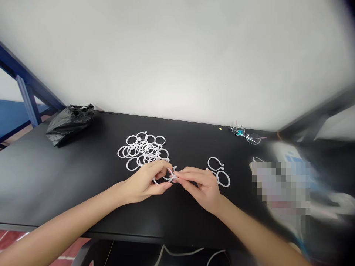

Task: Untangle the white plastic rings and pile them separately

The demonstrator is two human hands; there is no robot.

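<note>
Both of my hands meet over the middle of the black table (83,192). My left hand (146,181) and my right hand (201,184) each pinch the same small white plastic ring (169,176) between fingertips. Just behind the left hand lies a pile of several white rings (144,149). Behind the right hand lie a few more white rings (219,170), set apart from the pile.
A crumpled black plastic bag (69,122) sits at the table's far left. A pair of glasses (246,135) lies near the back edge on the right. A blurred, pixelated patch (283,184) covers the right side. White cables (183,254) hang below the front edge.
</note>
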